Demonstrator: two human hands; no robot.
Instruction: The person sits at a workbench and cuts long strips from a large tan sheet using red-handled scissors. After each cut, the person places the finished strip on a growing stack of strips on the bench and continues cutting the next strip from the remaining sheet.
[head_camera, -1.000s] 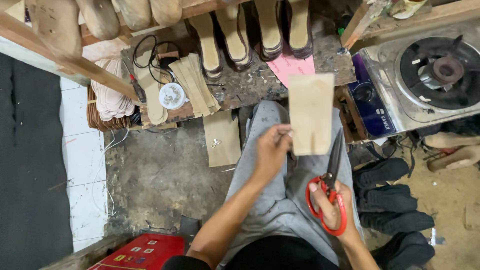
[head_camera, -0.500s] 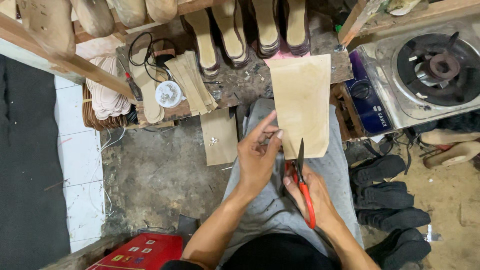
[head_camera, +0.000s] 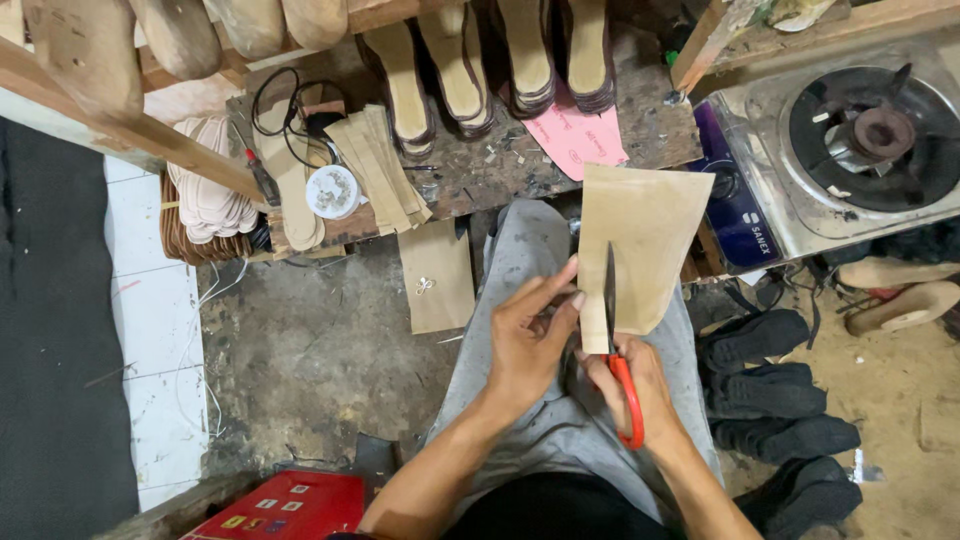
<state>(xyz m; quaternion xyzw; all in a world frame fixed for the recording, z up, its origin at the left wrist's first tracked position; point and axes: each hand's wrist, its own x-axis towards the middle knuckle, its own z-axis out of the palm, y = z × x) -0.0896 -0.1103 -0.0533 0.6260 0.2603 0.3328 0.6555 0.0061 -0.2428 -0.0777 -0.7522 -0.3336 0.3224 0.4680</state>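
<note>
My left hand (head_camera: 528, 335) pinches the lower left corner of a tan sheet of board (head_camera: 645, 245) held upright over my grey-trousered lap. In my right hand (head_camera: 635, 385) are red-handled scissors (head_camera: 618, 350), their dark blades pointing up along the sheet's left edge, cutting into it from the bottom. Both hands are close together just below the sheet.
A worn bench (head_camera: 480, 165) ahead carries shoe soles (head_camera: 405, 85), a stack of tan insoles (head_camera: 375, 165), a pink paper pattern (head_camera: 575, 135) and a small round tin (head_camera: 332, 190). A gas stove (head_camera: 850, 140) stands right. Black soles (head_camera: 775, 395) lie on the floor. A red box (head_camera: 285, 505) sits near left.
The scissors swung from low at my right side up to the sheet's bottom edge and the blades entered it. My left hand shifted down to the sheet's lower corner.
</note>
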